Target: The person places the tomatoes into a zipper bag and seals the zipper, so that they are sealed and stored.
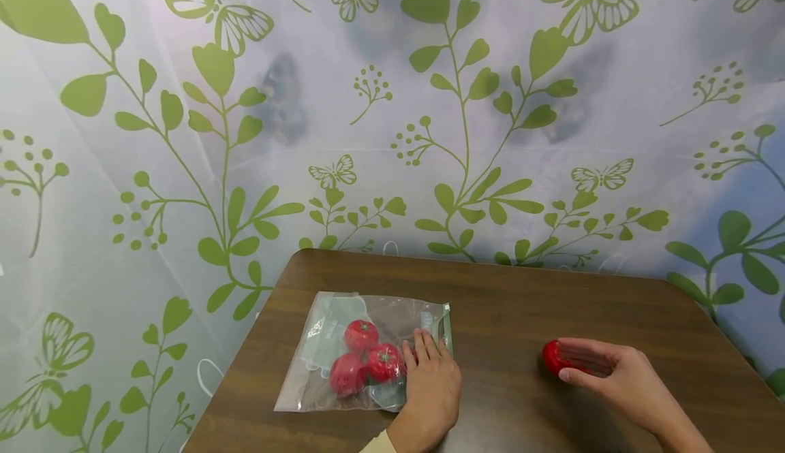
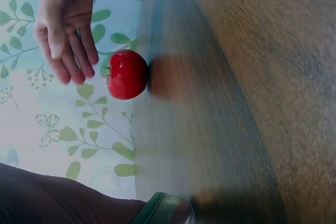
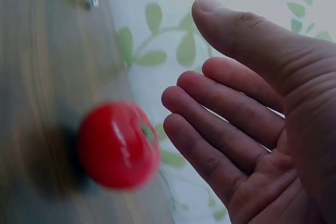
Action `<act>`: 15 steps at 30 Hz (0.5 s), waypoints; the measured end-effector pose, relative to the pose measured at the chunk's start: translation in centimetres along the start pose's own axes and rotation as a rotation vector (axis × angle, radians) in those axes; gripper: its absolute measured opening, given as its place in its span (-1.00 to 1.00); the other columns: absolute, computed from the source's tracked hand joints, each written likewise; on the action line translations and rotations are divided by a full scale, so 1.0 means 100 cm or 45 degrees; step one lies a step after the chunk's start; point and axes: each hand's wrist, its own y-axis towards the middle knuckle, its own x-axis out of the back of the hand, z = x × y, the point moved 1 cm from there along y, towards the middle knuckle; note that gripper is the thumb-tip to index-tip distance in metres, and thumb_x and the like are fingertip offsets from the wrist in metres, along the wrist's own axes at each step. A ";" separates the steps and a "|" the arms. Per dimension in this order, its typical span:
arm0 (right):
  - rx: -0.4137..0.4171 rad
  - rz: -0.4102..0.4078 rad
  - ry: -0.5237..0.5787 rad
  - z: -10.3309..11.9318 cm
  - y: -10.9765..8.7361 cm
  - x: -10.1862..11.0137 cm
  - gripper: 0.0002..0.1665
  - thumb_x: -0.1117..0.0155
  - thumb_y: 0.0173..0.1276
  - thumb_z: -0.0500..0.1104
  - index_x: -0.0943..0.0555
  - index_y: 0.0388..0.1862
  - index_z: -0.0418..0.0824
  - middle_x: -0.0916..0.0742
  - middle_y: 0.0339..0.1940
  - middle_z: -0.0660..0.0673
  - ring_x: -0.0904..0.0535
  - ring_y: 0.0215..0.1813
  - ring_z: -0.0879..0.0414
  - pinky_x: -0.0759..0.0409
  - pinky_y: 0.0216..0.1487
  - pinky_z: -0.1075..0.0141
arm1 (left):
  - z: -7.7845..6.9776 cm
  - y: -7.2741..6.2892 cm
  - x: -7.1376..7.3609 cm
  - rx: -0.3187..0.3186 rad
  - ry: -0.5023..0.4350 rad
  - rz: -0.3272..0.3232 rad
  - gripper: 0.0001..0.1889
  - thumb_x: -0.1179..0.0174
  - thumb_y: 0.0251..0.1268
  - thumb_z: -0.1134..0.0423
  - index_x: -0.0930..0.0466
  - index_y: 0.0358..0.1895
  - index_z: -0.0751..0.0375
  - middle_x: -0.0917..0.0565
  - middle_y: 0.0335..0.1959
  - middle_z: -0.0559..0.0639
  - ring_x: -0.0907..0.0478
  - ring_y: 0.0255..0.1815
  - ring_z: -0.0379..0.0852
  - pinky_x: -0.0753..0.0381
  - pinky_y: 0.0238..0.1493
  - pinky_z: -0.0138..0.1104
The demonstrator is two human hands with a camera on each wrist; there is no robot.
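Observation:
A clear zip bag [image 1: 306, 378] with a green closure edge lies flat on the table, holding several red tomatoes [image 1: 348, 374]. Across its right end rests my left hand [image 1: 429, 385], fingers extended over the plastic; a bit of red shows beside the fingers, mostly hidden. In the left wrist view the green bag edge [image 2: 157, 208] is right at that hand. To the right, a single loose tomato [image 3: 118, 145] sits on the table. My right hand [image 1: 619, 378] is beside it, fingers stretched out and thumb apart; the right wrist view shows a gap between fingertips and tomato.
The brown wooden table [image 1: 490, 303] has rounded far corners. Behind it hangs a pale curtain [image 1: 368, 167] with green leaves and butterflies. A white loop [image 1: 208, 377] sticks out past the table's left edge.

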 end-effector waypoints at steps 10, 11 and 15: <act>-0.223 -0.019 -0.154 -0.040 -0.022 0.038 -0.09 -0.54 0.44 0.23 -0.57 0.53 -0.33 -0.74 0.39 -0.38 -0.80 0.01 0.42 -0.79 -0.13 0.36 | 0.001 0.000 -0.001 -0.004 -0.002 0.018 -0.44 -0.39 0.43 0.08 -0.67 0.44 0.15 -0.62 0.49 0.25 -0.49 0.59 0.25 -0.46 0.55 0.17; -0.240 -0.019 -0.161 -0.043 -0.023 0.041 -0.06 -0.53 0.44 0.24 -0.55 0.54 -0.34 -0.72 0.40 -0.39 -0.80 0.00 0.42 -0.79 -0.13 0.36 | 0.001 0.000 -0.001 -0.004 -0.002 0.018 -0.45 -0.38 0.44 0.08 -0.67 0.44 0.16 -0.62 0.49 0.26 -0.49 0.59 0.25 -0.46 0.55 0.17; -0.271 -0.038 -0.190 -0.057 -0.027 0.047 0.02 -0.53 0.43 0.28 -0.52 0.55 -0.41 -0.70 0.40 -0.45 -0.79 -0.06 0.44 -0.78 -0.14 0.36 | 0.002 0.000 -0.001 -0.007 -0.003 0.027 -0.45 -0.38 0.44 0.08 -0.67 0.45 0.15 -0.61 0.50 0.26 -0.49 0.60 0.25 -0.45 0.56 0.18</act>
